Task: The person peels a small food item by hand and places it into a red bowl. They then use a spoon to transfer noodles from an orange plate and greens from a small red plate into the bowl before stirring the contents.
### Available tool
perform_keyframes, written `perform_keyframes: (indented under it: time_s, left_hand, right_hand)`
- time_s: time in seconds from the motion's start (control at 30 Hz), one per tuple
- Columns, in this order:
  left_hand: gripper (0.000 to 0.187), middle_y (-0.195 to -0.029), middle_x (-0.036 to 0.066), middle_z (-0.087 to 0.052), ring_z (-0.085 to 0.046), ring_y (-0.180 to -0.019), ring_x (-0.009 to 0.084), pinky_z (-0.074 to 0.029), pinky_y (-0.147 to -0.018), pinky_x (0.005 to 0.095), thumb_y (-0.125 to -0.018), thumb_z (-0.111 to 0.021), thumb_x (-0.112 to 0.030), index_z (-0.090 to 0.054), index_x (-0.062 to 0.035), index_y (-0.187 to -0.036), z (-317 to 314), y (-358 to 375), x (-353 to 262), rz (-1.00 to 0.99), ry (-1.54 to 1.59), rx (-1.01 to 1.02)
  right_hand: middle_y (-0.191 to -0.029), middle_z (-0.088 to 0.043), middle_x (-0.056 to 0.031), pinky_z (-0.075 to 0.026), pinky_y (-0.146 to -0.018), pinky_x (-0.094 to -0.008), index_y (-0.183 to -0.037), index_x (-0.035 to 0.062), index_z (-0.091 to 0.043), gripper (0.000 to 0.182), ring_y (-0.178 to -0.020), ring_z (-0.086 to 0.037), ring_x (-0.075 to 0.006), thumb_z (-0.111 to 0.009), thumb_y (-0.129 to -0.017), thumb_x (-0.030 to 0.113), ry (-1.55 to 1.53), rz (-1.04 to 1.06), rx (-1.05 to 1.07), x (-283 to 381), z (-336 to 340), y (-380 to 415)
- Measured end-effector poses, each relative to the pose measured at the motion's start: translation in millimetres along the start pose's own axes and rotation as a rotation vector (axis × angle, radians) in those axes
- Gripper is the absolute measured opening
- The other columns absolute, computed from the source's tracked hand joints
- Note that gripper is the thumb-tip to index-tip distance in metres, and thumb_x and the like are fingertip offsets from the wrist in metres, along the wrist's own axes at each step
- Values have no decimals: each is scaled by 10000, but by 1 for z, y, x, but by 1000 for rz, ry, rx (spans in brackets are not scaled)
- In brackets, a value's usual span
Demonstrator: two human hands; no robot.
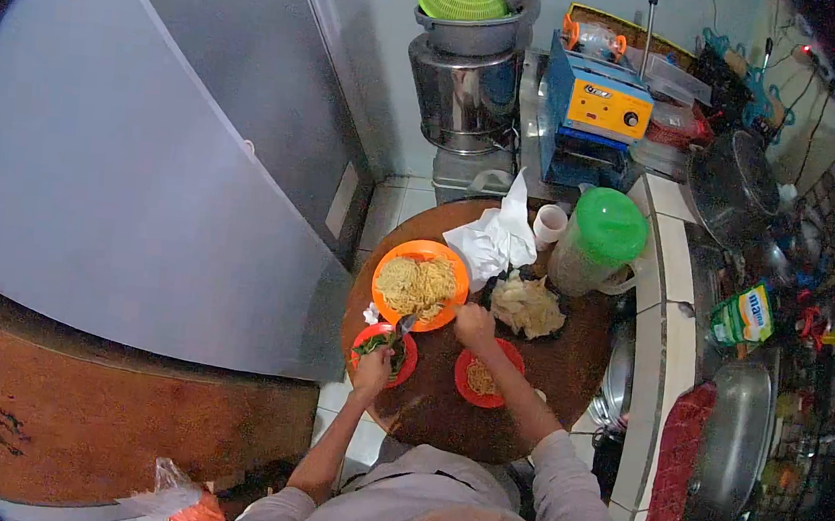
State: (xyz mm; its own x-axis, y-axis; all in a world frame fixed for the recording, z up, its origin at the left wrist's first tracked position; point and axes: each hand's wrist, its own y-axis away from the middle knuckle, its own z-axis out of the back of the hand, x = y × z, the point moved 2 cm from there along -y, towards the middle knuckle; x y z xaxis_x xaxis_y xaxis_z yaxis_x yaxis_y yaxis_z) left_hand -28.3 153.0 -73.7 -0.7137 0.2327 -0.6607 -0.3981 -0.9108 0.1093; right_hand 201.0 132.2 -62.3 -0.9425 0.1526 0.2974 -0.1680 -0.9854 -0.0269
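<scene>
My left hand (pixel 374 367) is closed on a utensil (pixel 406 324) above a red bowl of green leaves (pixel 412 358); the utensil's metal end reaches the lower edge of the orange plate (pixel 385 254). Two portions of noodles (pixel 417 286) lie on that plate. At the plate's right edge, my right hand (pixel 474 327) is closed; whatever it grips is too small to make out. Below it, partly under my forearm, is a red plate (pixel 509 354) with some noodles (pixel 480 377).
Around the round brown table (pixel 427 422) stand white paper (pixel 500 238), a white cup (pixel 549 223), a green-lidded pitcher (pixel 609 229) and a dark dish of pale food (pixel 527 306). A tiled counter (pixel 664 365) borders the right side.
</scene>
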Motion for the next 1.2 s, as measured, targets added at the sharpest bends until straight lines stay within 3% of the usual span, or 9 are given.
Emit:
perform_keyframes:
  time_s: [0.13,0.3,0.43,0.5,0.6,0.7,0.93,1.03,1.2]
  left_hand:
    - [236,-746,211,-560,-547,-724,359,-420,-651,445,-806,-406,-210,-566,-53,-878,4,1,-6,31,-39,35]
    - [251,-718,226,-551,-543,-701,370,-417,-626,454,-808,-406,-226,-560,-36,-866,3,0,-7,46,-77,33]
    - [264,-709,224,-552,-542,-676,374,-416,-612,457,-809,-403,-236,-554,-21,-839,1,-1,-2,-7,-53,-2]
    - [267,-705,221,-552,-542,-670,373,-416,-609,458,-810,-400,-236,-552,-18,-833,0,-2,-1,-19,-67,-3]
    - [264,-700,217,-554,-544,-668,373,-419,-609,457,-811,-395,-232,-552,-20,-830,-2,0,-2,-30,-70,9]
    - [265,-700,218,-554,-543,-673,375,-422,-615,456,-812,-390,-228,-551,-17,-831,2,1,-8,-6,-82,-2]
    - [251,-698,224,-550,-542,-667,383,-425,-619,462,-806,-387,-201,-539,-1,-816,0,-6,-12,-37,-129,52]
    - [249,-686,228,-545,-540,-658,387,-424,-609,468,-806,-387,-196,-530,8,-808,-4,-11,-9,-54,-141,52]
    - [243,-689,229,-546,-539,-652,388,-422,-594,477,-804,-389,-195,-531,2,-818,0,-8,-24,-14,-186,57]
  right_hand:
    - [-746,-548,-168,-466,-519,-392,-867,86,-582,213,-611,-558,-316,-429,-727,132,-107,-167,-21,-7,-9,-14]
    - [-715,-525,-164,-469,-513,-395,-857,81,-580,199,-573,-550,-318,-468,-692,84,-19,-103,-127,-6,-15,-8]
    - [-693,-512,-159,-469,-515,-393,-847,76,-578,194,-575,-553,-307,-485,-677,71,-28,-87,-75,-1,-19,2]
    - [-608,-561,-139,-474,-525,-424,-720,54,-588,154,-617,-584,-316,-450,-701,120,-69,-22,-180,2,-18,6]
    - [-610,-564,-143,-478,-524,-413,-712,46,-593,171,-618,-584,-318,-445,-711,133,30,15,-28,-1,-21,-1]
    - [-623,-570,-151,-478,-517,-405,-682,33,-589,191,-609,-583,-321,-440,-723,146,-29,-82,20,11,25,-6]
    - [-643,-568,-184,-473,-540,-387,-701,-16,-595,179,-609,-576,-322,-470,-700,111,-19,-161,-56,-3,35,-24]
    - [-654,-573,-185,-479,-544,-368,-706,0,-604,165,-616,-582,-310,-489,-684,115,29,-158,-110,-8,23,-34]
    - [-703,-580,-192,-482,-547,-364,-703,49,-617,142,-663,-591,-295,-501,-668,122,43,-271,4,4,15,-41]
